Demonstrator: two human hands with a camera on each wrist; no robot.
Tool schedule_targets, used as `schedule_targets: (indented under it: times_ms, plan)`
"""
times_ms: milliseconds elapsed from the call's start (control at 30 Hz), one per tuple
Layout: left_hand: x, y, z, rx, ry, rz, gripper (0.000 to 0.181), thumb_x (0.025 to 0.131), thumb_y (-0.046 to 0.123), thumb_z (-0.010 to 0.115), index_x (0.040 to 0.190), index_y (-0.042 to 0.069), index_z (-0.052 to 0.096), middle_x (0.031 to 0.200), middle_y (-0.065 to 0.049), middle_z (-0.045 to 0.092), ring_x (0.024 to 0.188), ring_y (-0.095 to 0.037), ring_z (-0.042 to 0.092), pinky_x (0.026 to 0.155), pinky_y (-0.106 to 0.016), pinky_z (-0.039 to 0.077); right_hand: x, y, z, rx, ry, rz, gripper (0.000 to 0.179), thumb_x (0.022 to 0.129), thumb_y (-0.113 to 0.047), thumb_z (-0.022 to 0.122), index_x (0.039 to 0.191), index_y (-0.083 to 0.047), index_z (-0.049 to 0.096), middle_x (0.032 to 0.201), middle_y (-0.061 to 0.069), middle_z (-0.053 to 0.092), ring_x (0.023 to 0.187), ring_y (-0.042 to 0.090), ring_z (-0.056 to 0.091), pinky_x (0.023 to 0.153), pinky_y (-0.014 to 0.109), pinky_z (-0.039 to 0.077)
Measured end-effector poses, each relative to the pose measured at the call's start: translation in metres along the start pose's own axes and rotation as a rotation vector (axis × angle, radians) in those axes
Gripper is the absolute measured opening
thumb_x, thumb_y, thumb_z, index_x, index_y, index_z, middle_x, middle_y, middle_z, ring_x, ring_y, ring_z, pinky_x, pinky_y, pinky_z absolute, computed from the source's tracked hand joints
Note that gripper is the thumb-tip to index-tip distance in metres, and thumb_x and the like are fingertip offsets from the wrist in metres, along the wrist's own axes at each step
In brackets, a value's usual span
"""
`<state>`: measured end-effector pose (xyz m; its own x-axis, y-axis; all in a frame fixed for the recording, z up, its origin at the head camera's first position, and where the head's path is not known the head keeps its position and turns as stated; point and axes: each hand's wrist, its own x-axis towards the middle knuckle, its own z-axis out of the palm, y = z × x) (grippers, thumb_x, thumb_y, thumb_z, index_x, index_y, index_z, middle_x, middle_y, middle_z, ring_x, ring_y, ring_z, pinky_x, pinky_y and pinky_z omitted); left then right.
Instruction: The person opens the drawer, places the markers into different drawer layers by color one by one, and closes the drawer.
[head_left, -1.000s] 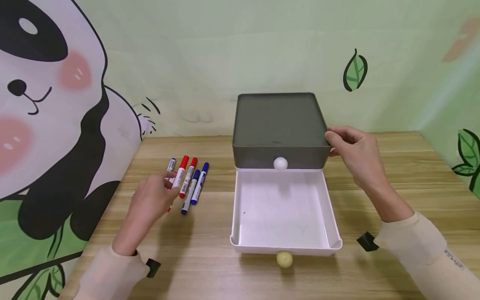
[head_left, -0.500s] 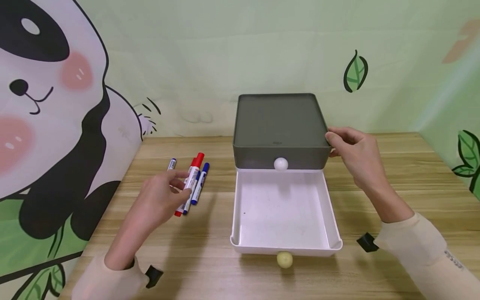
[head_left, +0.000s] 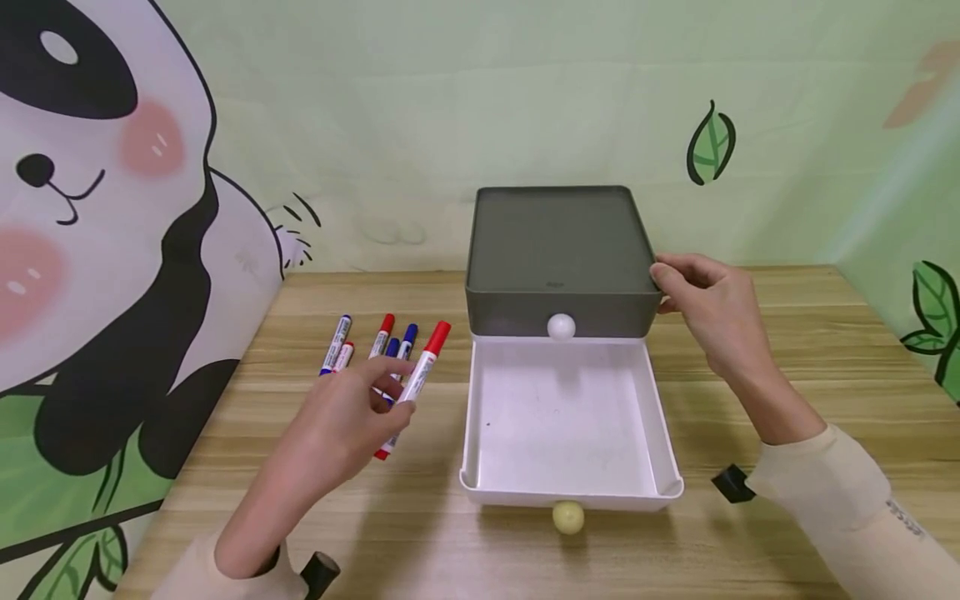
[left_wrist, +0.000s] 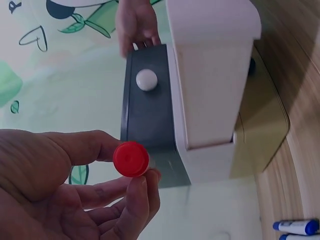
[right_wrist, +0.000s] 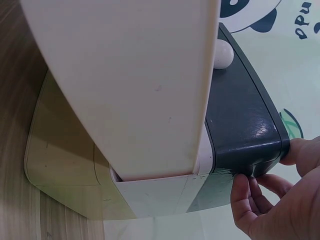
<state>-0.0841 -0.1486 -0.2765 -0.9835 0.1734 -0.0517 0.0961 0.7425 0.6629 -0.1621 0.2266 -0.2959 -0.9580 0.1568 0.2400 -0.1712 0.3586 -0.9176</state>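
In the head view my left hand [head_left: 337,429] pinches a red-capped white marker [head_left: 420,373] between thumb and fingers, tilted and held above the table. The left wrist view looks at the red end of that marker [left_wrist: 131,159]. My right hand [head_left: 720,312] grips the front right corner of the grey-topped drawer box [head_left: 562,242], thumb at the top rim and fingers along its side. A white drawer [head_left: 573,417] is pulled out toward me, with nothing in it but a small dark speck. In the right wrist view the right fingertips [right_wrist: 242,187] touch the box's side.
Several red and blue markers lie left on the wooden table [head_left: 420,533], among them a blue marker [head_left: 335,342] and a red marker [head_left: 387,325]. A white knob [head_left: 561,327] marks the upper drawer; a yellow knob [head_left: 568,517] sits below the open one. A green wall stands behind.
My left hand has lifted the red marker from the group and carried it right, toward the drawer. The right hand and the drawer box stay in place.
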Motion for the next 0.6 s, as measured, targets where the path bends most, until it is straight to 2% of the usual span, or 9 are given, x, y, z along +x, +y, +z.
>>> schedule_targets:
  times_ms: [200,333,600]
  plan:
    - [-0.004,0.008,0.006,-0.016,-0.034,0.039,0.041,0.09,0.003,0.076,0.13,0.005,0.068,0.098,-0.006,0.07,0.081,-0.018,0.065,0.057,-0.028,0.055,0.0,0.001,0.0,-0.004,0.001,0.002,0.045,0.101,-0.031,0.066,0.131,0.002,0.068,0.098,-0.011,0.07,0.079,0.01,0.067,0.075,0.022,0.056]
    - [-0.004,0.013,0.01,-0.051,-0.061,0.031,0.04,0.09,0.001,0.076,0.129,0.005,0.068,0.096,-0.006,0.069,0.08,-0.017,0.065,0.057,-0.028,0.057,0.001,0.001,0.0,-0.008,0.003,0.002,0.045,0.101,-0.031,0.066,0.131,0.002,0.068,0.098,-0.011,0.07,0.079,0.01,0.067,0.075,0.021,0.056]
    - [-0.005,0.029,0.023,0.001,-0.086,0.035,0.038,0.089,0.002,0.078,0.126,0.009,0.071,0.094,-0.002,0.07,0.079,-0.015,0.065,0.058,-0.026,0.056,0.0,0.0,0.0,0.002,0.002,-0.004,0.044,0.101,-0.03,0.066,0.13,0.003,0.068,0.099,-0.011,0.07,0.08,0.01,0.066,0.074,0.021,0.057]
